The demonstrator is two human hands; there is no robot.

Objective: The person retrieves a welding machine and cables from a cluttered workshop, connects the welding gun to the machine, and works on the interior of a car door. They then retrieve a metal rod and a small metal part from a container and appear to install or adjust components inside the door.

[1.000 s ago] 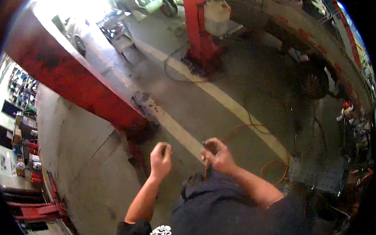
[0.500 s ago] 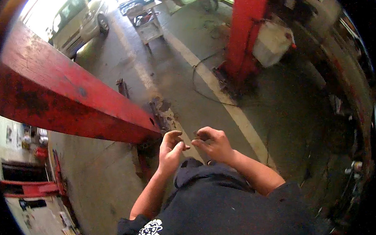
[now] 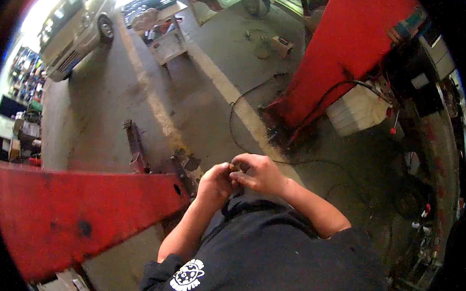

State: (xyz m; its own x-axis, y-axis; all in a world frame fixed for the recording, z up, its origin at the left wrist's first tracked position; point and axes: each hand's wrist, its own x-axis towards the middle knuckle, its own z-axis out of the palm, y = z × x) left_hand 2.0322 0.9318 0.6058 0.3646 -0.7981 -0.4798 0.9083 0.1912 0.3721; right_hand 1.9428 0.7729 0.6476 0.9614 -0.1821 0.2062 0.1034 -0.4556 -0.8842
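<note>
My left hand [image 3: 215, 185] and my right hand [image 3: 262, 174] meet in front of my dark shirt, fingertips touching or nearly so. Both have curled, pinching fingers. A small brownish spot shows where the fingertips come together; it is too small and too covered to name. The fingers look smudged dark. Close beyond the left hand lies the end of a red steel beam or post [image 3: 92, 207], apart from the hand.
A second red post [image 3: 335, 61] rises at the right, beside a pale plastic container [image 3: 356, 110] and a black cable [image 3: 233, 117] on the floor. A loaded utility cart [image 3: 168, 48] stands farther off, with a light-coloured van [image 3: 74, 32] at far left.
My hands have come together; the left fingers have closed in against the right ones. The view has shifted, so the red posts and cart sit differently in it.
</note>
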